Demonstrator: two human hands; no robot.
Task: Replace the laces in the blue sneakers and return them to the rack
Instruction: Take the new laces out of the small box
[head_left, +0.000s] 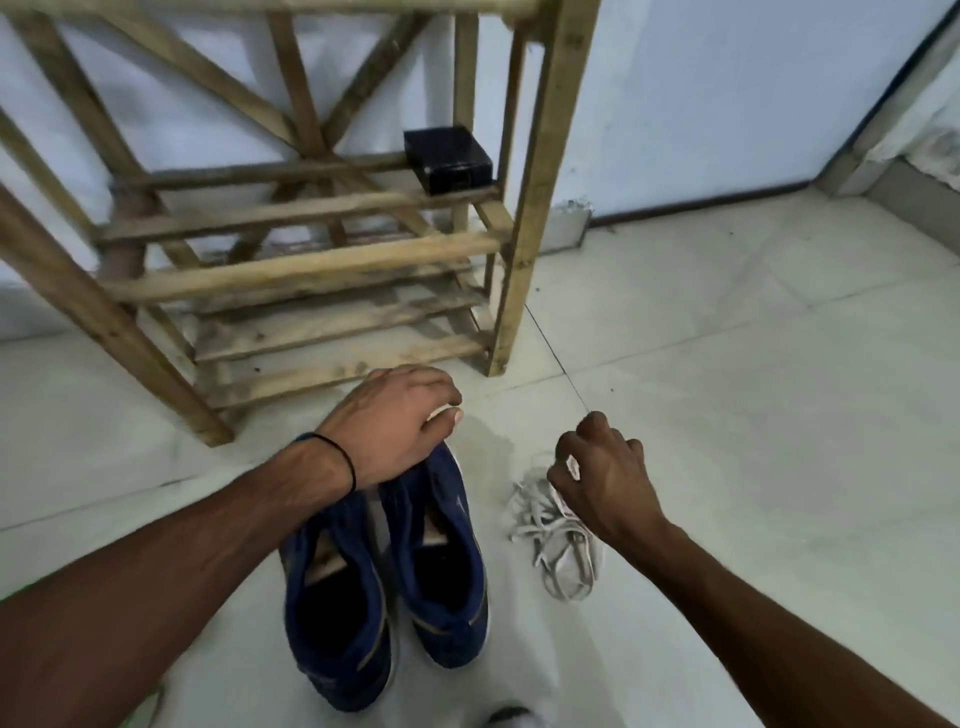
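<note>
Head view is showing my left hand (395, 421) curling over the toes of the blue sneakers (415, 561), gripping them as they are sitting side by side on the floor (727, 415). My right hand (602, 478) is hovering, fingers curled, over the white laces (556, 545) lying just beside the pair; I cannot tell whether it is pinching one. The sneakers are looking unlaced, so I am judging that threading both shoes and returning them to the rack (322, 265) beyond are left to do.

Left hand (395, 423) palm down, fingers (439, 387) curled over sneakers (457, 519); right hand (605, 480) loosely fisted, knuckles up
</note>
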